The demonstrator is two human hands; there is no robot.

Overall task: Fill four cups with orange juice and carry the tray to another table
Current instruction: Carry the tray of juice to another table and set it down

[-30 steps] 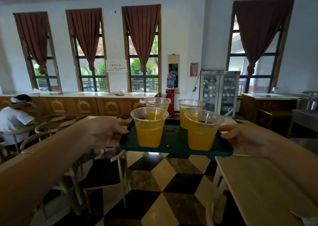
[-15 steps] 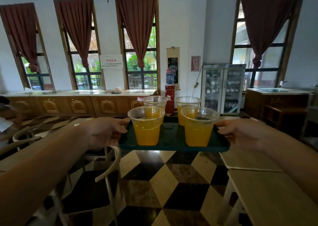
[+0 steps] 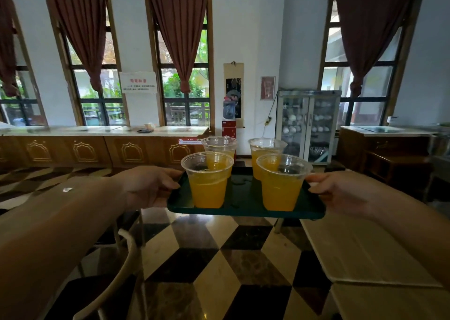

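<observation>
Windows and far cabinet are looming nearer than before; left hand (image 3: pixel 148 188) and right hand (image 3: pixel 341 190) are grasping the green tray (image 3: pixel 243 205) carrying four juice cups (image 3: pixel 207 181); the wall notice (image 3: pixel 138 82) is unreadable.

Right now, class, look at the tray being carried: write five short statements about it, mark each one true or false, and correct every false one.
1. Four cups stand on the tray. True.
2. The tray rests on a table. False: it is held in the air above the floor, with a table lower right.
3. The left hand holds the tray's left edge and the right hand its right edge. True.
4. The near left cup is empty. False: it holds orange juice.
5. The tray is red. False: it is dark green.
</observation>
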